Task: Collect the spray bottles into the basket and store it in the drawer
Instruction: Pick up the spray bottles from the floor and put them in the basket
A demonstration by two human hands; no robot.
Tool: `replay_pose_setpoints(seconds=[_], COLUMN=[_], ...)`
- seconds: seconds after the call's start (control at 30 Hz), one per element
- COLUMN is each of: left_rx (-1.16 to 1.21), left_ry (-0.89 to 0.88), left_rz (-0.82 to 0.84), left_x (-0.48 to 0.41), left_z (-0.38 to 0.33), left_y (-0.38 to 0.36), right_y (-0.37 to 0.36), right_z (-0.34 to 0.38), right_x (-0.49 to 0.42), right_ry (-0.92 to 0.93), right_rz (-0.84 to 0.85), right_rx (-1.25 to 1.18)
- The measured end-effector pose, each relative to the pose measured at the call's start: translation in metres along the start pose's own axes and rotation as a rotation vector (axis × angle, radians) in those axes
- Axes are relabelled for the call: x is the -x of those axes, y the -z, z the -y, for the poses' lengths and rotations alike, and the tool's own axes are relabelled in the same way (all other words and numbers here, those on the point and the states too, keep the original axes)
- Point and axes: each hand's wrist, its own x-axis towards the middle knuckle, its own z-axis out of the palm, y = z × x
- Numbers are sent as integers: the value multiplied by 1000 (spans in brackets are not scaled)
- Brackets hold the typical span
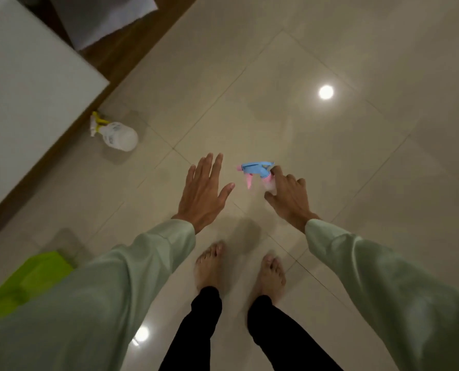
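Observation:
A spray bottle with a blue head and pink trigger (258,171) is in my right hand (287,196), which grips its neck above the tiled floor; the bottle's body is mostly hidden by my fingers. My left hand (204,191) hovers beside it with fingers spread, holding nothing. A second spray bottle (116,133), clear white with a yellow and white head, lies on its side on the floor by the white furniture. The lime green basket (27,279) sits on the floor at the lower left, partly hidden by my left sleeve.
A white cabinet or bed block (30,84) with a brown wooden base fills the upper left. My bare feet (239,269) stand on glossy beige floor tiles (330,143), which stretch to the right and ahead.

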Motion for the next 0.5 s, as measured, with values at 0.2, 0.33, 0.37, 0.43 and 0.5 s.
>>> replay_pose_setpoints(seconds=[0.2, 0.33, 0.37, 0.43, 0.5], left_rx=[64, 88, 92, 95, 103], left_ry=[177, 290, 319, 366, 416], left_rz=[-140, -231, -256, -296, -328], left_x=[101, 172, 191, 225, 264], left_z=[20, 49, 60, 82, 108], left_y=[99, 147, 157, 172, 181], right_y=[66, 86, 85, 84, 75], right_z=[120, 205, 228, 268, 309], right_x=[53, 88, 97, 112, 129], right_ry=[87, 138, 175, 216, 236], right_rz=[-67, -78, -70, -64, -61], right_rx=[-242, -397, -410, -451, -468])
